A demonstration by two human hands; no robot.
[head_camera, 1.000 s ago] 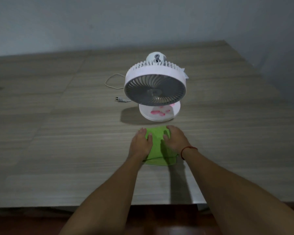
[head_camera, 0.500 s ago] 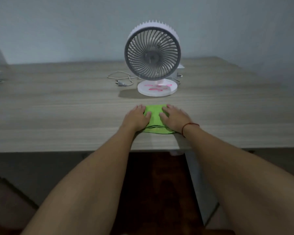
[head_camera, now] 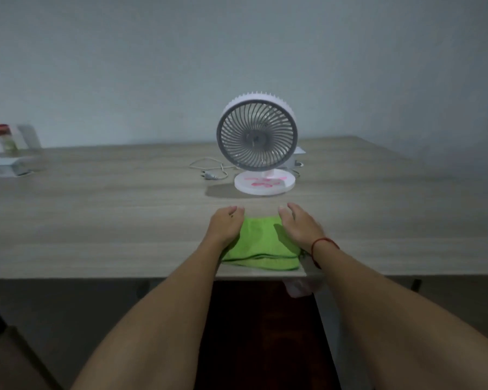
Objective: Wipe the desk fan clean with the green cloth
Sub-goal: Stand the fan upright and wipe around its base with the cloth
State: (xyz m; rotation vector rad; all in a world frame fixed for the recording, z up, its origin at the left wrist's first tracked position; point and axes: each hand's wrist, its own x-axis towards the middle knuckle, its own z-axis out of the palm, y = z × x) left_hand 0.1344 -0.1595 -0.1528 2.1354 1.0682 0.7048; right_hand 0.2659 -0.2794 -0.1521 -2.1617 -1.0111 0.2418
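Cloth [head_camera: 261,243] lying folded at near edge of desk [head_camera: 96,220], fan [head_camera: 257,136] standing beyond. Right grip [head_camera: 299,229] resting slack on it; left grip [head_camera: 226,226] curling at its side (pinching? cannot tell). Soft, limp, light: bunching middle holding best.

I have both forearms extended forward and bare, converging toward the centre line so that the two hands sit side by side with a gap between them. The left hand [head_camera: 226,227] is palm down with its fingers loosely bent and held together. The right hand [head_camera: 299,228] mirrors it, palm down, fingers relaxed, thumb on the inner side.
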